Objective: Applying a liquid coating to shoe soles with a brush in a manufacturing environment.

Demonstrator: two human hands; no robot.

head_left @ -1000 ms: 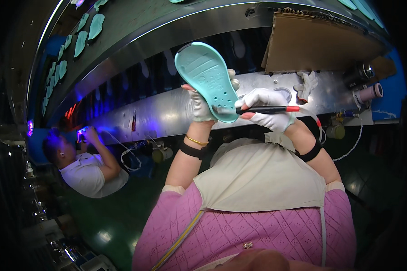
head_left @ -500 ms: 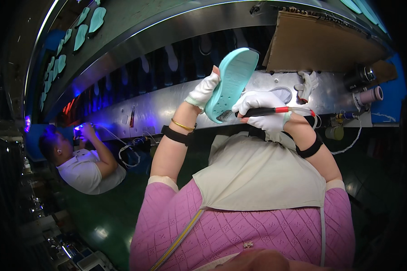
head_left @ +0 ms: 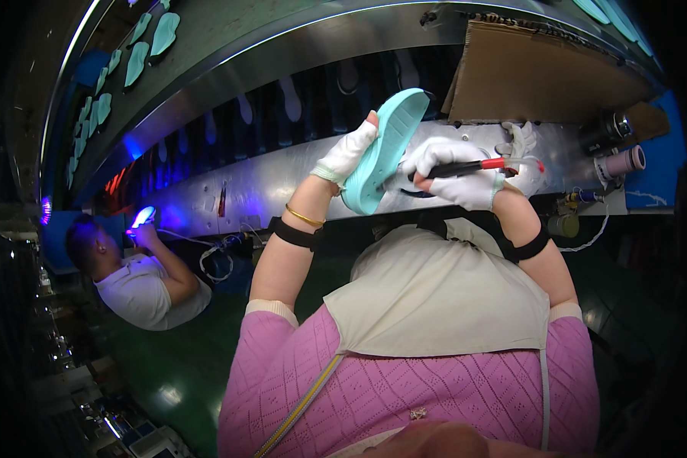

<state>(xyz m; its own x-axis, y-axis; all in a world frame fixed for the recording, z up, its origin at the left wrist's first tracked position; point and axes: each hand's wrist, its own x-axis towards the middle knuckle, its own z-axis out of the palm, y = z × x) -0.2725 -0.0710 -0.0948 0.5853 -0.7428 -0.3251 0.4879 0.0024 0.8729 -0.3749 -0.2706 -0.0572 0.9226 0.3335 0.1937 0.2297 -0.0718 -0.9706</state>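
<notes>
My left hand point(head_left: 347, 155), in a white glove with bare fingertips, grips a turquoise foam shoe sole point(head_left: 389, 145) by its left edge. The sole is held tilted, its hollow face partly turned toward my right hand, with small holes at its lower end. My gloved right hand point(head_left: 458, 174) is closed around a slim brush point(head_left: 466, 168) with a black and red handle. A clear tube runs from its back end. The brush's tip lies close to the sole's lower part; whether they touch, I cannot tell.
A metal ledge point(head_left: 282, 179) runs below a conveyor point(head_left: 229, 46) bearing several turquoise soles point(head_left: 136, 62). At right are a cardboard sheet point(head_left: 538, 72), a pale glove point(head_left: 520, 141), a black flask point(head_left: 607, 131) and a pink cup point(head_left: 624, 162). A co-worker point(head_left: 149, 282) sits at left.
The sole has turned more edge-on in my left hand. My right hand and the brush have shifted right, away from the sole. The co-worker's glowing blue-lit item has come into fuller view.
</notes>
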